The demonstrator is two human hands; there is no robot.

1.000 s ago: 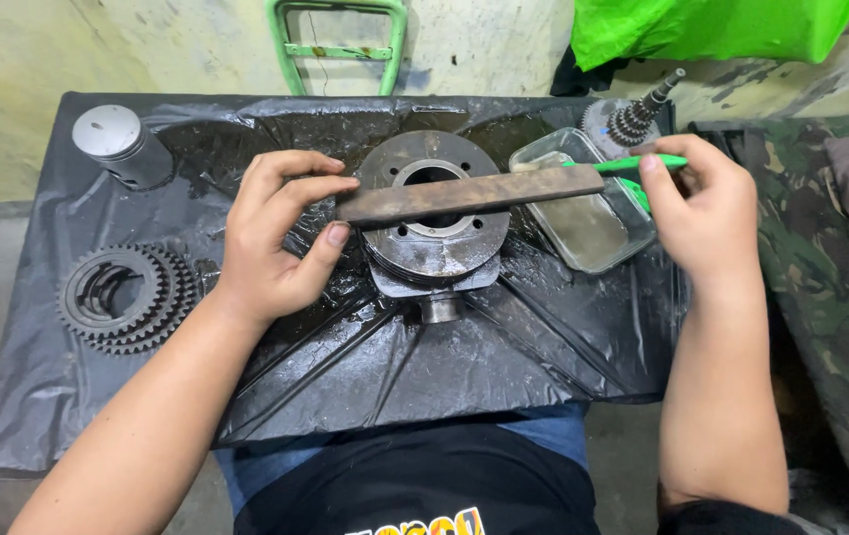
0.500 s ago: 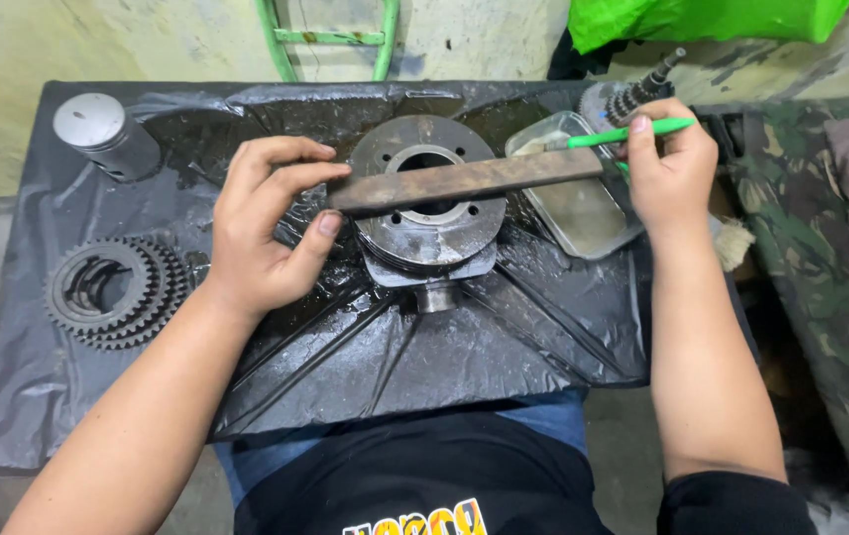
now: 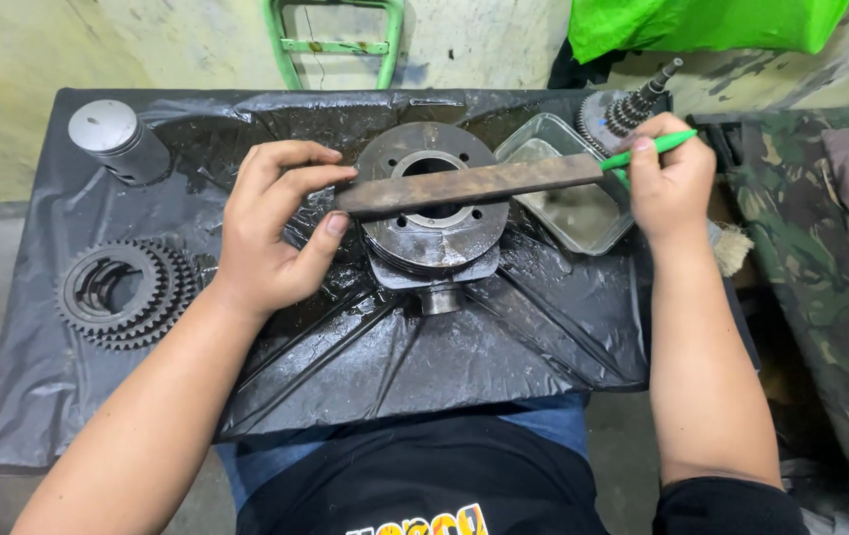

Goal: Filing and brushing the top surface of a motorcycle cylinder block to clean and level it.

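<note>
File (image 3: 469, 185), flat, long and rust-brown, lay across the top of a round metal cylinder block (image 3: 431, 213) near the middle of the surface (image 3: 345, 367). The left hand (image 3: 281, 228) pinched the file's near-left end between curled fingers above and the thumb below, its palm resting beside the block. The right hand (image 3: 670, 178) was clenched around the file's green handle (image 3: 647, 151) at the far end, holding the tool level over the block's open bore. The block sat upright on wet, crinkled black plastic sheeting that covered the surface. Just behind the file, touching the block's right side, sat a shallow clear tray (image 3: 568, 198) of murky liquid. Beyond the tray stood a geared shaft (image 3: 627, 104). At the far left corner lay a grey piston (image 3: 117, 139) on its side, and nearer, well left of the left hand, a stack of dark gears (image 3: 122, 292). A camouflage cloth (image 3: 821, 297) lay to the right.
</note>
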